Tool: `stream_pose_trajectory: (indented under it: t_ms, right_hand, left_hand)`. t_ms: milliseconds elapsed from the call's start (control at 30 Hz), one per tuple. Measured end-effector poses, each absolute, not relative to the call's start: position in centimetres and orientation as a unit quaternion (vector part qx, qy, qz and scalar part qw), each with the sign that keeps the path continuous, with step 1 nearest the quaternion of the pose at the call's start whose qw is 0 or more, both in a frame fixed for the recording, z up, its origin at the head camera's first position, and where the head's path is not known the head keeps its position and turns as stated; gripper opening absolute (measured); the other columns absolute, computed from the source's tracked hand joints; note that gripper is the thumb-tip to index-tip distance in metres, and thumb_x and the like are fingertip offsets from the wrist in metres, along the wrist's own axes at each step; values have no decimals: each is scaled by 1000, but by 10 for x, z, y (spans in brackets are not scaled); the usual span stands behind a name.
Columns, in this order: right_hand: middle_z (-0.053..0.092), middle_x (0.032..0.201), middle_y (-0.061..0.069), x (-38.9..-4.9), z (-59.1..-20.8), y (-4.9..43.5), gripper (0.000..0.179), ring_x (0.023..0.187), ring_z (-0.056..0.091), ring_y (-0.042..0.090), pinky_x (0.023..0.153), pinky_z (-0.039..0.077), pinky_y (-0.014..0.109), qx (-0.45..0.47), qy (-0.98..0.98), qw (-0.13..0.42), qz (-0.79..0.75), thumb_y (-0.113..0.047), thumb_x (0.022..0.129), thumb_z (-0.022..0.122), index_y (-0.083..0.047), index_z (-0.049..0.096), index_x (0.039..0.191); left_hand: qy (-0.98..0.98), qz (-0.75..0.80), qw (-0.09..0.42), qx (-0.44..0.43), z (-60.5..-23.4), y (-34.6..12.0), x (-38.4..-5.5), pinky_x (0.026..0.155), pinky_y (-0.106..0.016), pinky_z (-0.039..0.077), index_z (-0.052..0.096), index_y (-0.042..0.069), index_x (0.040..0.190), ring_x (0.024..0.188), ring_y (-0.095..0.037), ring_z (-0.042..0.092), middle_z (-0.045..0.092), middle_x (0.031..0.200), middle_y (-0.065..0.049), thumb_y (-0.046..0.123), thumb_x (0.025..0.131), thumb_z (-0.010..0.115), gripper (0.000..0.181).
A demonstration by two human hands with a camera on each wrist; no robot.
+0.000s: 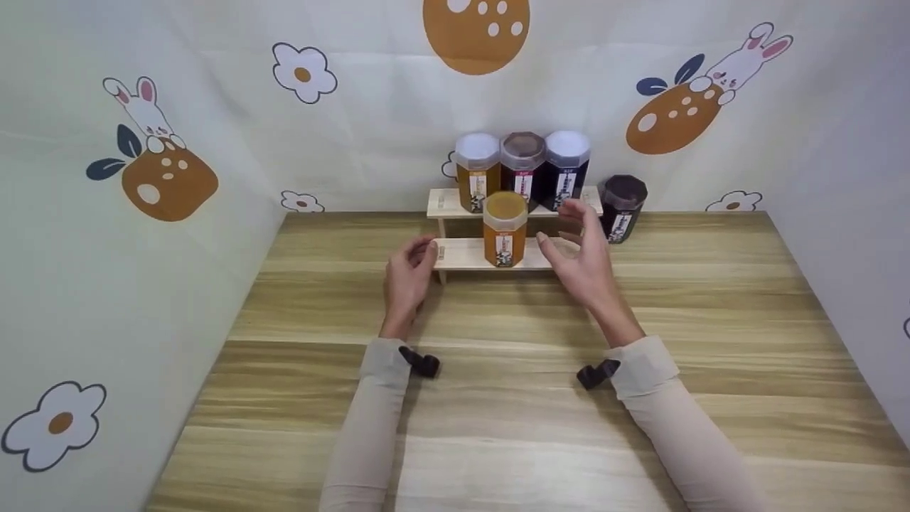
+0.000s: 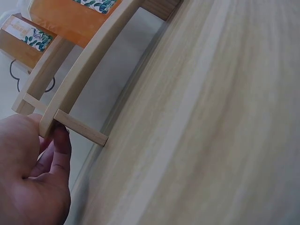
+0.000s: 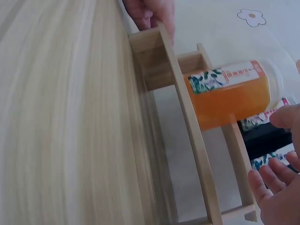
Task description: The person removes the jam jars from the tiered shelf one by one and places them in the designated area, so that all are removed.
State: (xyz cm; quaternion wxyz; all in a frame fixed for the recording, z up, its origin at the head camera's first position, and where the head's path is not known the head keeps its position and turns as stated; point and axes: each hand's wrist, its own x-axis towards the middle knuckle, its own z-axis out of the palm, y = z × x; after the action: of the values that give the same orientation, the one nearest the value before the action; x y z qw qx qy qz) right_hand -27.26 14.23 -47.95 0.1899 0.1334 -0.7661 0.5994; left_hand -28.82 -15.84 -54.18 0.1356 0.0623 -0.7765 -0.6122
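A two-step wooden rack (image 1: 455, 254) stands against the back wall. My left hand (image 1: 410, 274) pinches the left end of its lower step, thumb above and fingers beneath, as the left wrist view also shows. On that step an orange-filled jar (image 1: 504, 235) stands upright near the middle. My right hand (image 1: 584, 259) hovers over the right end of the rack with its fingers spread, apart from the orange jar and holding nothing. Three jars line the upper step: an amber one (image 1: 478, 174), a dark one with a brown lid (image 1: 523, 171) and a dark one with a white lid (image 1: 566, 171).
Another dark jar (image 1: 624, 206) stands on the wooden table (image 1: 498, 427) just right of the rack, behind my right hand. Patterned cloth walls (image 1: 370, 128) enclose the table at the back and both sides.
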Motion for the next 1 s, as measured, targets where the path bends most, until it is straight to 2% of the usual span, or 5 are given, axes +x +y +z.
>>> stream_pose_trajectory:
  t_ms: [100, 333, 467, 767, 1000]
  right_hand:
    - [59, 147, 21, -272, -481, 130, 72, 135, 59, 31, 114, 53, 49, 139, -769, 172, 600, -19, 94, 85, -4, 48, 154]
    - [61, 144, 8, -272, -487, 105, 85, 130, 60, 26, 115, 51, 45, 136, -781, 146, 592, -32, 87, 94, -11, 47, 155]
    - [60, 147, 10, -274, -492, 97, 91, 132, 59, 25, 118, 48, 46, 129, -788, 145, 584, -34, 84, 96, -11, 46, 156]
    - [66, 142, 12, -278, -496, 93, 92, 127, 64, 26, 110, 56, 44, 93, -785, 151, 594, -41, 79, 99, -10, 52, 151]
    - [71, 133, 13, -281, -501, 89, 90, 120, 69, 28, 104, 59, 44, 69, -821, 156, 545, -43, 72, 102, -8, 58, 143]
  left_hand:
    - [-774, -617, 132, 60, -542, -159, -288, 86, -25, 58, 75, 9, 133, 106, -17, 74, 77, 119, -4, 32, 106, 71, 36]
    - [-756, -639, 132, 54, -543, -160, -288, 84, -22, 56, 74, 6, 133, 107, -18, 74, 77, 121, -7, 31, 106, 72, 37]
    - [-768, -623, 135, 60, -542, -159, -288, 84, -22, 56, 75, 8, 133, 107, -16, 74, 77, 120, -3, 34, 106, 72, 38]
    - [-780, -609, 127, 67, -541, -160, -289, 92, -32, 59, 74, 12, 133, 110, -15, 74, 77, 121, 0, 38, 106, 71, 37]
    - [-778, -611, 130, 65, -540, -159, -288, 90, -28, 59, 75, 13, 132, 110, -15, 75, 78, 122, -2, 36, 106, 71, 35]
